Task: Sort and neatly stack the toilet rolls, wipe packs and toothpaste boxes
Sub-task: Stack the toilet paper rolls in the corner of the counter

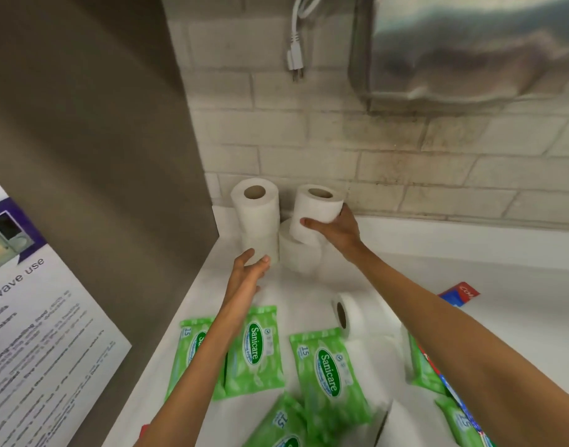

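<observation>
Two white toilet rolls stand stacked in the back corner, the top one point(256, 204) upright on the lower one point(260, 248). Beside them another roll point(297, 256) stands on the counter. My right hand point(336, 229) is shut on a fourth toilet roll point(315, 211), held tilted above that roll. My left hand point(247, 272) is open, fingertips touching the lower roll of the stack. A loose roll point(349, 314) lies on its side mid-counter. Several green Sanicare wipe packs point(329, 369) lie scattered in front. A red-and-blue toothpaste box point(460, 293) shows past my right forearm.
The white counter point(502, 285) ends at a brick wall behind. A grey appliance side point(92, 156) with a printed notice point(41, 333) walls off the left. A metal dispenser point(470, 50) and a dangling plug point(294, 61) hang above.
</observation>
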A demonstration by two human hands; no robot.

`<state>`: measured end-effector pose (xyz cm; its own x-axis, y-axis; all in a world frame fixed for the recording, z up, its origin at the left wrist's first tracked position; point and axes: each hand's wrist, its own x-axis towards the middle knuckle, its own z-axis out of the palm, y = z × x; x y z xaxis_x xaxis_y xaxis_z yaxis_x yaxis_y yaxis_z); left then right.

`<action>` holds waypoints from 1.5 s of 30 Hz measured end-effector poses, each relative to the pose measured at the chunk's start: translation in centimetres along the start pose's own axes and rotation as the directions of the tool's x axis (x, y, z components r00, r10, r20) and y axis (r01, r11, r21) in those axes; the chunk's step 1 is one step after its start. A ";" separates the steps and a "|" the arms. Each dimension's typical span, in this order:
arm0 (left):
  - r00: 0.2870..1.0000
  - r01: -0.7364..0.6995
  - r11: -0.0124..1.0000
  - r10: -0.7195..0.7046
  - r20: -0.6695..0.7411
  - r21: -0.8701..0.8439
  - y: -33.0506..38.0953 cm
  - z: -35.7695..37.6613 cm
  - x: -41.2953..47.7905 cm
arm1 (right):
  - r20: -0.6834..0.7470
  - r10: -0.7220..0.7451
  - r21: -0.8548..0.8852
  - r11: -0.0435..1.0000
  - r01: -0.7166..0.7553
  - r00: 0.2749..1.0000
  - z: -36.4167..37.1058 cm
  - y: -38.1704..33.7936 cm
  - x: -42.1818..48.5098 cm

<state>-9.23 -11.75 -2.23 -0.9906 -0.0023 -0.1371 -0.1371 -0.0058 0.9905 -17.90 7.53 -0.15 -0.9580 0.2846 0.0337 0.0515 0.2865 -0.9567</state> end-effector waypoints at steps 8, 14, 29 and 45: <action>1.000 0.021 1.000 -0.021 0.000 0.003 -0.8 0.4 1.8 | -0.049 -0.010 -0.068 0.998 0.007 0.999 2.5 1.3 2.6; 0.998 0.049 0.998 -0.050 0.034 0.025 -1.8 0.6 2.3 | -0.043 -0.057 -0.075 0.996 0.054 0.997 3.5 1.8 3.6; 0.995 0.087 0.996 -0.089 0.052 0.036 -3.3 0.3 2.6 | -0.023 -0.121 -0.055 0.991 0.120 0.992 4.4 2.1 4.1; 0.995 0.082 0.995 -0.085 0.045 0.057 -3.5 0.2 2.5 | 0.067 -0.103 -0.012 0.995 0.104 0.992 3.5 1.9 4.1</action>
<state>-11.21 -11.57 -6.06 -0.9745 0.0430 -0.2203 -0.2181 0.0507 0.9746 -22.75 6.10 -2.84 -0.9750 0.1918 0.1125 -0.0449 0.3259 -0.9443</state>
